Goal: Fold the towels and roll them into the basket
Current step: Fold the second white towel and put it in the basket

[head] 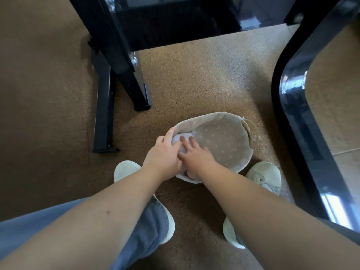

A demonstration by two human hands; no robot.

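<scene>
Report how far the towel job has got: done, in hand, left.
Done: one white towel lies, apparently rolled, at the left end of the basket. In hand: the left hand grips it and the right hand presses it with straight fingers. Left: most of the lining is bare; no other towels are in view.

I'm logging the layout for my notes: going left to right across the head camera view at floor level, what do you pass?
Black floor bar → black table leg → left hand → right hand → basket's woven handle → curved black frame. The towel under the hands overlaps them, so it's omitted.
</scene>
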